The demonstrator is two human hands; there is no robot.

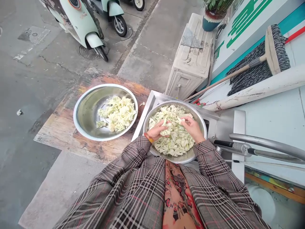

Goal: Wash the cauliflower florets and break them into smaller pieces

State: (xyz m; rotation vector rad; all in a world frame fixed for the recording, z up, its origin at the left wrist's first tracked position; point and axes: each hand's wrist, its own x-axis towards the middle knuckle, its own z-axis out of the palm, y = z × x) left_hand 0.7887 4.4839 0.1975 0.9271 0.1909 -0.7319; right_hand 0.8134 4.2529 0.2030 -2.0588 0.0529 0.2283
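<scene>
Two hands over one basin of cut cauliflower. Your left hand (155, 131) is nearly closed, thumb and fingers around a floret (166, 131): stem end points away from you, head toward you, long axis running roughly out from your body. Your right hand (193, 128) is narrow, thumb and fingertips pinching a small piece (180, 120); too small to tell which way it points. Both are above the near-full metal basin (199, 116), right in front of you at the sink (151, 99).

Looks: creamy-white, bumpy head; pale green stem. Right-hand piece pale too. Loose cauliflower (177, 144) below is the same color, stems lying every which way.

To your left, a wider metal bowl (85, 111) sits on a wooden board (62, 130); its cauliflower pile (122, 113) is heaped toward the basin side. One scrap (142, 104) lies on the board, just beside the bowl.
</scene>
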